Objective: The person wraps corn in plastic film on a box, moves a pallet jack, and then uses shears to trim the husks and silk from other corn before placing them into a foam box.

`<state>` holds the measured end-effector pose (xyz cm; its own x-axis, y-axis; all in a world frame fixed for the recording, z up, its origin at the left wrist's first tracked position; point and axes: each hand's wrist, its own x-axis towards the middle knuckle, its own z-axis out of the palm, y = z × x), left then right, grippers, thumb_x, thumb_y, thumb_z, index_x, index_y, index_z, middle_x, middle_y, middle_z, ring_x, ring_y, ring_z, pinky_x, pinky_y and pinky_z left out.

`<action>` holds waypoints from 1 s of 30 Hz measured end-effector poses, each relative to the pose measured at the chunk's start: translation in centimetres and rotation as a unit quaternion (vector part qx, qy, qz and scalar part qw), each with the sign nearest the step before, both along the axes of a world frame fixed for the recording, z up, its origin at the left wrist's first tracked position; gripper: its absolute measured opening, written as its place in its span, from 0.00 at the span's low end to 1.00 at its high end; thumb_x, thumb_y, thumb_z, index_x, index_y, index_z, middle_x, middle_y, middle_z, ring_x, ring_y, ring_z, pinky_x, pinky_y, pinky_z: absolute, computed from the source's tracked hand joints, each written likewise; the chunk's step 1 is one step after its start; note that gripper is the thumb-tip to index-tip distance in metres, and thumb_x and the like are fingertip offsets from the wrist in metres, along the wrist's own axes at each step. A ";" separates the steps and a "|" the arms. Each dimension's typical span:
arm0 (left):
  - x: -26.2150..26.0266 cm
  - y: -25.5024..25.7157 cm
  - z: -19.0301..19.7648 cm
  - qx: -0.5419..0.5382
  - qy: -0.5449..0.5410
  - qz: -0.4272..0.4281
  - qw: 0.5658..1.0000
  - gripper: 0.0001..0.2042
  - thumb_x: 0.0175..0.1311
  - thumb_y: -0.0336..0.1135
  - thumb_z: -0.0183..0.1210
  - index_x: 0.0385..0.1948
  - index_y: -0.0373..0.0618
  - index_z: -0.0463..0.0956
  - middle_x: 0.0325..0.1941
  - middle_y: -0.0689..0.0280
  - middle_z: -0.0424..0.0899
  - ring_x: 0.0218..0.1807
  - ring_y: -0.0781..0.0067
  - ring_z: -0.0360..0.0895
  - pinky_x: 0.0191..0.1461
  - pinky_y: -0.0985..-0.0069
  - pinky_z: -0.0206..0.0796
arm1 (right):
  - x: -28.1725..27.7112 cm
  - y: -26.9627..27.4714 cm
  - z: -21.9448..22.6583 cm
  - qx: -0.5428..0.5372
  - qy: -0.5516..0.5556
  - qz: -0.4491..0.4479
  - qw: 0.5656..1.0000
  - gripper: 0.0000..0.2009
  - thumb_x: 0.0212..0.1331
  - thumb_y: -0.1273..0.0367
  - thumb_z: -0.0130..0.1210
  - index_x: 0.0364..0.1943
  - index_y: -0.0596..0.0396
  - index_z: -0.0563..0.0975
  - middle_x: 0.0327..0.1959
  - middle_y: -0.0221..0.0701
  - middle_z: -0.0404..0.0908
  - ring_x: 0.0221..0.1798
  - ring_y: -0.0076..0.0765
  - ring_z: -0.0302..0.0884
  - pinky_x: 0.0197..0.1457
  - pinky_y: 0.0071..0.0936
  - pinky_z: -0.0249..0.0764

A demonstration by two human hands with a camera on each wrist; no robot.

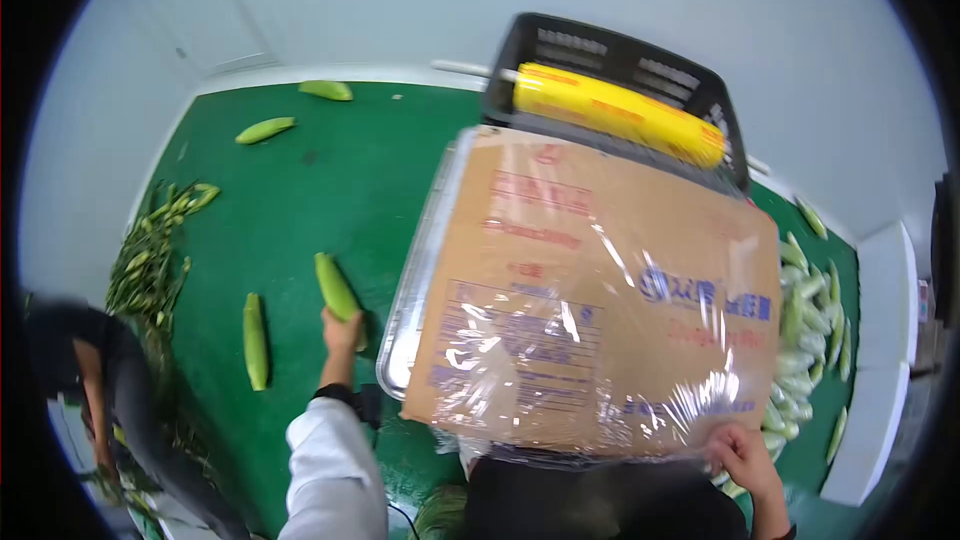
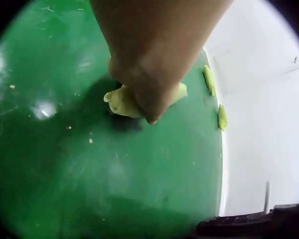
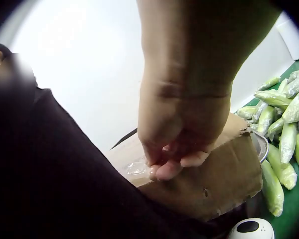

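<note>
Green corn [image 1: 338,285] lies in the left hand [image 1: 343,336], fingers curled round it, left of the cardboard [image 1: 620,270]; the left wrist view shows both its ends poking out. The right hand [image 1: 742,454] pinches film [image 1: 690,430] at the cardboard's near edge. Only the head view shows the yellow roll [image 1: 615,112] across the crate [image 1: 735,130]; only the right wrist view, a white device [image 3: 261,230] below the cardboard.
</note>
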<state>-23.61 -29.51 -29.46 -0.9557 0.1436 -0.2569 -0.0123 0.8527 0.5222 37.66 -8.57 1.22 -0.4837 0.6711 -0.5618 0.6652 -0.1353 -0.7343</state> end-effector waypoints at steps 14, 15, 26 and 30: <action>26.2 12.0 35.7 0.143 0.168 -0.744 0.630 0.34 0.50 0.32 0.63 0.63 0.47 0.59 0.53 0.55 0.69 0.54 0.51 0.66 0.58 0.63 0.64 | -0.6 -2.1 0.9 0.210 -0.036 0.087 0.973 0.03 0.63 0.74 0.50 0.35 0.60 0.73 0.28 0.31 0.79 0.32 0.32 0.81 0.37 0.28 0.76; 27.4 12.9 34.8 0.132 0.176 -0.759 0.613 0.34 0.50 0.32 0.63 0.63 0.48 0.59 0.53 0.55 0.69 0.53 0.52 0.66 0.57 0.63 0.65 | -0.6 -2.7 1.6 0.218 -0.016 0.089 0.972 0.03 0.62 0.74 0.51 0.36 0.60 0.73 0.30 0.32 0.80 0.34 0.34 0.81 0.39 0.29 0.76; 27.1 7.7 31.5 0.211 0.039 -0.603 0.768 0.26 0.59 0.34 0.57 0.60 0.38 0.62 0.62 0.45 0.64 0.65 0.48 0.63 0.64 0.62 0.59 | -11.1 4.8 -1.9 0.563 0.058 0.179 0.805 0.24 0.55 0.51 0.55 0.47 0.56 0.73 0.42 0.34 0.75 0.47 0.42 0.71 0.50 0.39 0.66; 23.2 2.4 31.2 0.156 0.011 -0.544 0.824 0.12 0.59 0.26 0.54 0.45 0.35 0.74 0.55 0.45 0.72 0.59 0.51 0.71 0.61 0.63 0.63 | -11.9 5.6 -1.9 0.590 0.064 0.191 0.782 0.23 0.52 0.50 0.56 0.41 0.53 0.76 0.38 0.32 0.74 0.42 0.39 0.70 0.45 0.36 0.65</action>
